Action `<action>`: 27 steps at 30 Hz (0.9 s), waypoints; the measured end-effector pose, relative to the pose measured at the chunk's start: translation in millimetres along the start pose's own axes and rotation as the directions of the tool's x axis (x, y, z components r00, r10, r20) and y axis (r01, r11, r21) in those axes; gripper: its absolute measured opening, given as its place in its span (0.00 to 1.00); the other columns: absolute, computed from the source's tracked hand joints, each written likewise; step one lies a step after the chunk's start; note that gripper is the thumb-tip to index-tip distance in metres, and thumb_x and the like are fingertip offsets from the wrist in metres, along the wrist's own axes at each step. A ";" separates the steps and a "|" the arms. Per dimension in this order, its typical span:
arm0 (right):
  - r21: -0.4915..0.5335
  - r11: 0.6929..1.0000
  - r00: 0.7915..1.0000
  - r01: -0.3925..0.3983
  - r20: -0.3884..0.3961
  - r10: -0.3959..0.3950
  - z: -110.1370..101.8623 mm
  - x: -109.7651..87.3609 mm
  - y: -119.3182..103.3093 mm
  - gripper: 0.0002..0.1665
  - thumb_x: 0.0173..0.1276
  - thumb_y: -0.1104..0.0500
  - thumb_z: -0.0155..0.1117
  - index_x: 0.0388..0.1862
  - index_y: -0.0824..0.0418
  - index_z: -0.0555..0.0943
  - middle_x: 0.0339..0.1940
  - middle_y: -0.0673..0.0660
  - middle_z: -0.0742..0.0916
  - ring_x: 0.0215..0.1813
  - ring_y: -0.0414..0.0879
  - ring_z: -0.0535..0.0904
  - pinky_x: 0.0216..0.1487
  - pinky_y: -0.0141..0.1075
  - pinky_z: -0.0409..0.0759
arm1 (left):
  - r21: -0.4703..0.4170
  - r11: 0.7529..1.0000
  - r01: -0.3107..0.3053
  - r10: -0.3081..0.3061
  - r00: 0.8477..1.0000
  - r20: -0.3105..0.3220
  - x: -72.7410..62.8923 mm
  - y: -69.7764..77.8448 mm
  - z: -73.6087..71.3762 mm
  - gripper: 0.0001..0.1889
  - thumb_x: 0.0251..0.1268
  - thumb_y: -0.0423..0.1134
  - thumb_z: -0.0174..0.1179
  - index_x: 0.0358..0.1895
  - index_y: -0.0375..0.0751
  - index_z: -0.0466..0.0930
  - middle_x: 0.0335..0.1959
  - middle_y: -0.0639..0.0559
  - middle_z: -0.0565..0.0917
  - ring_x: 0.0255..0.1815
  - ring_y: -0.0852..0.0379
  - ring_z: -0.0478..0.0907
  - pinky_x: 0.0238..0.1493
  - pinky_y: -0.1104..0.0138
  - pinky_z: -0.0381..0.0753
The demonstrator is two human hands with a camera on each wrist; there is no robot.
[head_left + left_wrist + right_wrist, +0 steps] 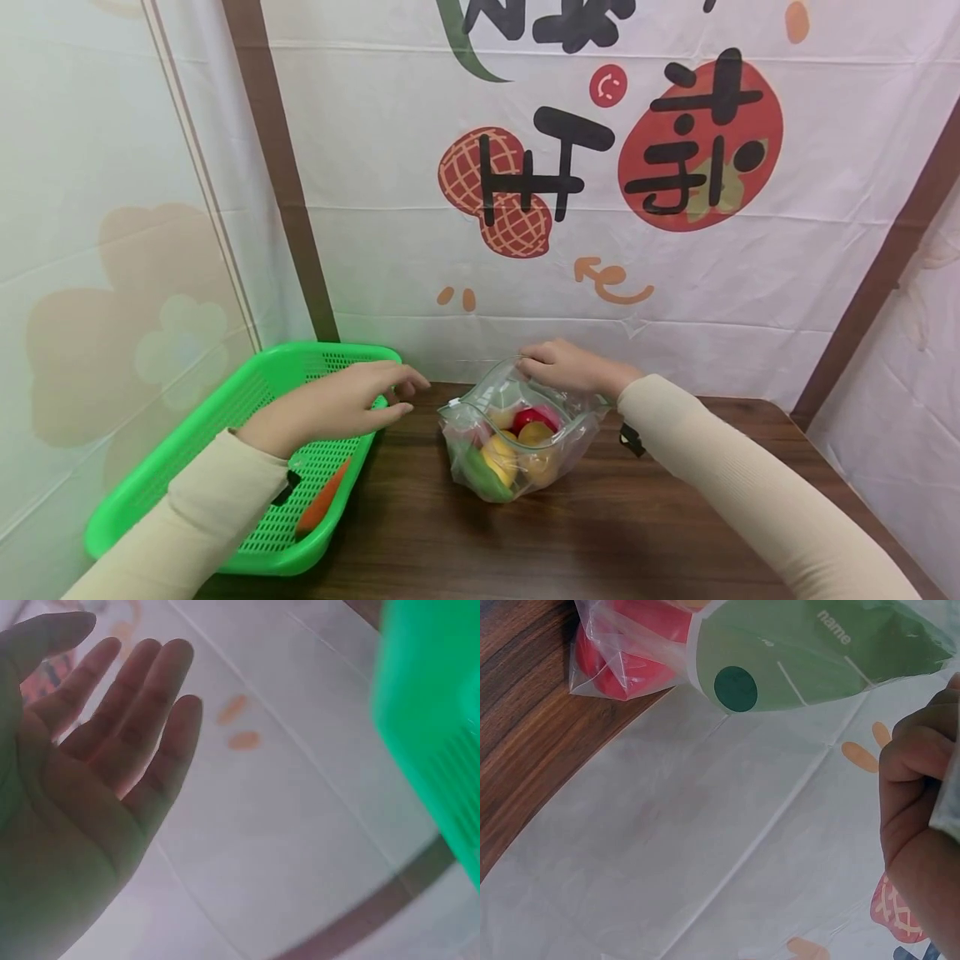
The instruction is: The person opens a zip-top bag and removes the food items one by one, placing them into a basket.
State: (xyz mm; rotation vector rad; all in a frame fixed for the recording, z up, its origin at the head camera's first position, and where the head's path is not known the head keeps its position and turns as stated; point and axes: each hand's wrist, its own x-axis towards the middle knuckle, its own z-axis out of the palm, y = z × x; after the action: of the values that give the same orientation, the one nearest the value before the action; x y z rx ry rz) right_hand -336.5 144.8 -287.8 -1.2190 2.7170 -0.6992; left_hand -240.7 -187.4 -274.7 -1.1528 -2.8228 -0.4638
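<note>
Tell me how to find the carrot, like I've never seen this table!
On the dark wooden table, look left for the big green plastic basket. Inside, along its right wall, lies the carrot. It's long, tapering and bright orange, standing out against the green mesh around it.

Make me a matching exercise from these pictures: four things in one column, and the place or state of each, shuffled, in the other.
Column one
1. Carrot
2. Right hand
3. Plastic bag
4. Left hand

Column two
A. On the wooden table, mouth open, colourful pieces inside
B. Holding nothing, fingers loosely extended
C. Lying in the green basket
D. Gripping a thing's rim

Right pairs: 1-C, 2-D, 3-A, 4-B
</note>
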 end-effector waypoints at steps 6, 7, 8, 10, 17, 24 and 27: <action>0.011 1.000 1.000 -0.005 0.006 0.005 -1.5 -0.2 -2.8 0.16 0.78 0.56 0.47 0.26 0.53 0.71 0.20 0.48 0.73 0.24 0.40 0.67 0.33 0.37 0.70 | 0.053 0.982 -0.183 0.186 0.979 -0.081 21.2 31.9 7.4 0.13 0.71 0.36 0.60 0.56 0.43 0.82 0.49 0.54 0.82 0.47 0.57 0.80 0.49 0.62 0.81; 0.014 1.000 1.000 -0.007 0.008 0.007 -2.0 -0.5 -3.5 0.16 0.78 0.56 0.47 0.26 0.53 0.72 0.20 0.48 0.73 0.24 0.41 0.67 0.33 0.37 0.70 | 0.065 0.975 -0.212 0.217 0.972 -0.090 25.3 36.6 9.0 0.13 0.71 0.36 0.60 0.55 0.43 0.82 0.48 0.53 0.82 0.46 0.57 0.80 0.48 0.62 0.81; 0.016 1.000 1.000 -0.009 0.010 0.009 -2.2 -0.7 -4.0 0.16 0.78 0.55 0.47 0.27 0.53 0.72 0.20 0.48 0.73 0.24 0.41 0.67 0.33 0.37 0.71 | 0.072 0.969 -0.235 0.242 0.966 -0.094 29.1 41.5 10.3 0.13 0.70 0.36 0.61 0.55 0.43 0.82 0.48 0.54 0.82 0.46 0.56 0.80 0.48 0.63 0.80; 0.025 1.000 1.000 -0.012 0.015 0.011 -2.3 -1.1 -4.4 0.17 0.79 0.54 0.47 0.27 0.53 0.73 0.21 0.48 0.74 0.23 0.41 0.67 0.32 0.37 0.71 | 0.077 0.961 -0.266 0.273 0.958 -0.088 36.7 51.1 12.1 0.12 0.70 0.37 0.61 0.54 0.44 0.83 0.46 0.55 0.82 0.45 0.56 0.80 0.48 0.64 0.80; 0.010 1.000 1.000 0.002 0.003 -0.002 -1.3 -1.0 -1.8 0.17 0.78 0.55 0.48 0.25 0.53 0.71 0.19 0.48 0.71 0.22 0.40 0.64 0.30 0.36 0.69 | 0.079 0.952 -0.296 0.293 0.955 0.041 65.7 74.1 19.1 0.10 0.72 0.40 0.59 0.51 0.46 0.84 0.43 0.58 0.79 0.44 0.60 0.76 0.48 0.69 0.77; -0.003 1.000 1.000 0.021 0.000 -0.021 -0.8 -2.1 -2.8 0.19 0.79 0.55 0.46 0.24 0.53 0.70 0.19 0.47 0.71 0.21 0.39 0.63 0.29 0.35 0.68 | 0.092 0.932 -0.351 0.343 0.935 0.086 84.6 82.6 26.7 0.09 0.72 0.37 0.59 0.49 0.44 0.85 0.38 0.57 0.80 0.37 0.62 0.75 0.42 0.73 0.76; -0.002 1.000 1.000 0.029 -0.002 -0.029 -1.2 -3.7 -2.9 0.19 0.80 0.56 0.46 0.25 0.53 0.70 0.19 0.47 0.71 0.21 0.39 0.64 0.29 0.35 0.69 | 0.077 0.931 -0.356 0.349 0.933 0.089 89.9 84.9 28.1 0.08 0.72 0.37 0.59 0.47 0.44 0.86 0.37 0.58 0.81 0.35 0.63 0.74 0.40 0.73 0.75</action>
State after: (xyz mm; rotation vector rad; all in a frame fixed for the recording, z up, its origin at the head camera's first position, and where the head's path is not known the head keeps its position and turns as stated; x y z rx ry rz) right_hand -332.4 146.2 -285.9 -1.2605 2.7079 -0.7020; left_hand -244.9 -61.0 -265.1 -1.6420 -2.5739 -0.2656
